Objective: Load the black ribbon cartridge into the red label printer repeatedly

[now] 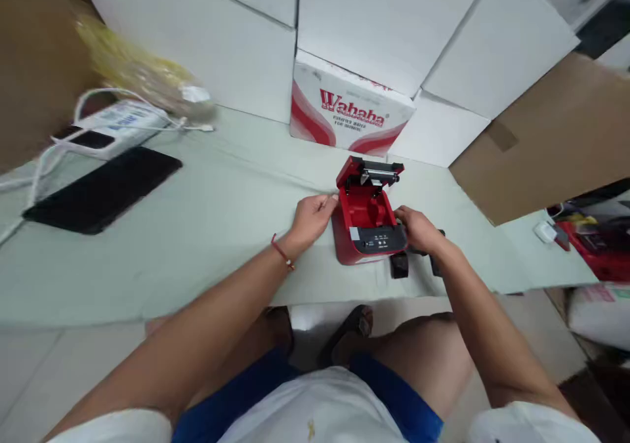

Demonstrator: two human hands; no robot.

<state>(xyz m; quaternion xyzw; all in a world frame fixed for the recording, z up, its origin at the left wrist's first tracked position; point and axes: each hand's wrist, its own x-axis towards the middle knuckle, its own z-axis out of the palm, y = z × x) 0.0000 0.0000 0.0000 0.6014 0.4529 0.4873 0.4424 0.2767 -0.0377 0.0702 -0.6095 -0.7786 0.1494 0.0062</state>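
A small red and black thermal receipt printer (346, 249) stands on the table with its lid (348, 170) raised, so the hollow red paper bay shows. Against its left side is my left hand (312, 220), fingers curled and thumb at the top edge. My right hand (417, 228) grips the opposite side, its fingertips partly hidden behind the body. The front panel with its buttons (381, 239) faces me. Close to my right hand lie a small black block (399, 265) and another black piece (436, 264), partly covered by my wrist.
White cartons (364, 23) and a Wahaha water box (349, 108) wall off the back of the pale table (221, 233). On the left are a black phone-like slab (105, 190), a white device (115, 128) with cables and yellow plastic wrap (138, 62). Brown cardboard (551, 134) leans at right.
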